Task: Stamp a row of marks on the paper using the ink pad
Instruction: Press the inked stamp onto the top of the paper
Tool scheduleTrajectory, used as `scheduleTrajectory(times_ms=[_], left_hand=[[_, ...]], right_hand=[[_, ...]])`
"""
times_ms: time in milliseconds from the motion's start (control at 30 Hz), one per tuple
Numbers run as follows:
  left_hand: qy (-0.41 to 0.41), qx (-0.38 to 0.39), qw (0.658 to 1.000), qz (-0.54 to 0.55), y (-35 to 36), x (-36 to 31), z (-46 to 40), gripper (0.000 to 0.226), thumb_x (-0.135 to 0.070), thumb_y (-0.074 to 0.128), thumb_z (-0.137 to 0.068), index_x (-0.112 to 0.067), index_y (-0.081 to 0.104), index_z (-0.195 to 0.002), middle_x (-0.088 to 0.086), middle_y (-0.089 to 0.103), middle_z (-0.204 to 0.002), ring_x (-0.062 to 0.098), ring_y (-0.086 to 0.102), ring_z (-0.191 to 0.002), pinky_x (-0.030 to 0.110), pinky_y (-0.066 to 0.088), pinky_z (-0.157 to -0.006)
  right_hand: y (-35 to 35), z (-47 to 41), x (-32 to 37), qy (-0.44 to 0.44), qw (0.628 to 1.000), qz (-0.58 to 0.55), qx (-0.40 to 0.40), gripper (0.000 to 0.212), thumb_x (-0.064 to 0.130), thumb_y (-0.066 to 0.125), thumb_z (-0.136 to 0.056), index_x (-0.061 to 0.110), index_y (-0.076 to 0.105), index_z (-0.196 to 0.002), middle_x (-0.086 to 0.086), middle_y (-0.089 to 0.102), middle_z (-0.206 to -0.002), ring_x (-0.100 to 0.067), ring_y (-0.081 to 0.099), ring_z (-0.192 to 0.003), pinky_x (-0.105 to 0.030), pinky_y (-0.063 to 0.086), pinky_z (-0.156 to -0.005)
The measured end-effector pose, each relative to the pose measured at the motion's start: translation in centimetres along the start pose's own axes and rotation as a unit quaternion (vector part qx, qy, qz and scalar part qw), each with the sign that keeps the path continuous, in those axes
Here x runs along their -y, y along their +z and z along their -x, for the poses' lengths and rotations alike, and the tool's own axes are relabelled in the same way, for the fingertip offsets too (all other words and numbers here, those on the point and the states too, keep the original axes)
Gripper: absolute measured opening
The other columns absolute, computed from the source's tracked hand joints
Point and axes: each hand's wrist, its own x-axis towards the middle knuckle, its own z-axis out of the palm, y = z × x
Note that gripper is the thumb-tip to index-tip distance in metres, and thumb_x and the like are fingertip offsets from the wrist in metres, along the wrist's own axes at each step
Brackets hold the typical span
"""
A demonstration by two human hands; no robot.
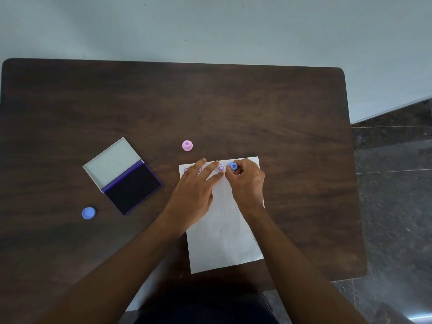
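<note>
A dark brown wooden table [233,108] with rounded corners is filling most of the view, standing against a pale grey-blue wall [210,26]. At three o'clock a strip of dark speckled stone floor [392,183] is showing beside the table.

A sheet of white paper [224,239] is lying near the centre, its short edge toward twelve o'clock. The left hand [194,192] is resting flat with fingers spread, pressing down on the paper's top edge. The right hand [247,181] is pinching a small blue stamp [233,166] down on the paper at the top. Just beside it, toward nine o'clock, a purple smiley mark [220,167] is showing; further marks are partly hidden under the left fingers.

At nine o'clock of the paper, an ink pad [132,187] is lying open, lid [112,163] flipped back. A pink stamp [187,145] is sitting at twelve o'clock of the paper, and a blue cap [88,213] is lying at eight o'clock.
</note>
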Motion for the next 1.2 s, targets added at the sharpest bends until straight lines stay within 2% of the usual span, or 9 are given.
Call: scheduleTrajectory(times_ms=[133, 467, 600, 833, 1000, 1200], left_hand=[[0.002, 0.0, 1.0, 0.0, -0.04, 0.0, 0.05, 0.059, -0.02, 0.071, -0.085, -0.019, 0.049, -0.14, 0.006, 0.045, -0.149, 0.031, 0.039, -0.138, 0.043, 0.035, -0.11], [0.0, -0.004, 1.0, -0.001, 0.09, -0.1, 0.06, 0.059, -0.017, 0.071, -0.084, -0.019, 0.05, -0.139, 0.005, 0.045, -0.149, 0.031, 0.039, -0.138, 0.044, 0.035, -0.11], [0.0, -0.007, 1.0, 0.001, 0.07, -0.07, 0.03, 0.06, -0.018, 0.071, -0.084, -0.018, 0.049, -0.14, 0.006, 0.045, -0.149, 0.031, 0.04, -0.138, 0.042, 0.033, -0.111], [-0.002, -0.002, 1.0, 0.004, 0.29, -0.12, -0.04, 0.059, -0.019, 0.071, -0.086, -0.019, 0.048, -0.141, 0.006, 0.043, -0.15, 0.031, 0.038, -0.139, 0.044, 0.033, -0.111], [-0.003, -0.002, 1.0, 0.007, 0.42, -0.25, -0.09, 0.059, -0.021, 0.07, -0.086, -0.019, 0.048, -0.141, 0.006, 0.043, -0.15, 0.031, 0.038, -0.139, 0.042, 0.031, -0.112], [-0.004, -0.001, 1.0, 0.005, 0.55, -0.23, -0.01, 0.06, -0.02, 0.07, -0.086, -0.019, 0.047, -0.141, 0.005, 0.043, -0.15, 0.031, 0.037, -0.139, 0.042, 0.032, -0.111]], right_hand=[[-0.09, 0.02, -0.01, -0.001, 1.0, -0.004, 0.006, 0.018, 0.018, 0.073, -0.084, 0.005, 0.064, -0.075, -0.006, 0.066, -0.071, -0.025, 0.06, -0.063, -0.031, 0.053, -0.062], [-0.1, -0.1, -0.01, 0.016, 1.0, -0.005, 0.018, 0.018, 0.021, 0.073, -0.084, 0.007, 0.064, -0.077, 0.001, 0.063, -0.071, -0.019, 0.059, -0.063, -0.024, 0.051, -0.062], [-0.01, -0.14, -0.03, 0.021, 1.0, -0.009, 0.018, 0.018, 0.021, 0.073, -0.084, 0.007, 0.064, -0.078, -0.005, 0.067, -0.074, -0.019, 0.059, -0.063, -0.02, 0.049, -0.061], [0.02, -0.21, -0.36, 0.017, 1.0, -0.01, 0.017, 0.019, 0.02, 0.073, -0.084, 0.006, 0.064, -0.077, -0.007, 0.068, -0.073, -0.023, 0.061, -0.064, -0.029, 0.053, -0.061], [-0.04, -0.25, -0.66, 0.011, 1.0, -0.013, 0.014, 0.019, 0.019, 0.073, -0.084, 0.005, 0.063, -0.077, -0.007, 0.067, -0.073, -0.021, 0.06, -0.062, -0.017, 0.046, -0.057], [0.21, -0.13, -0.71, 0.013, 1.0, -0.014, 0.008, 0.018, 0.019, 0.073, -0.084, 0.006, 0.063, -0.077, -0.005, 0.066, -0.072, -0.021, 0.06, -0.062, -0.016, 0.046, -0.056]])
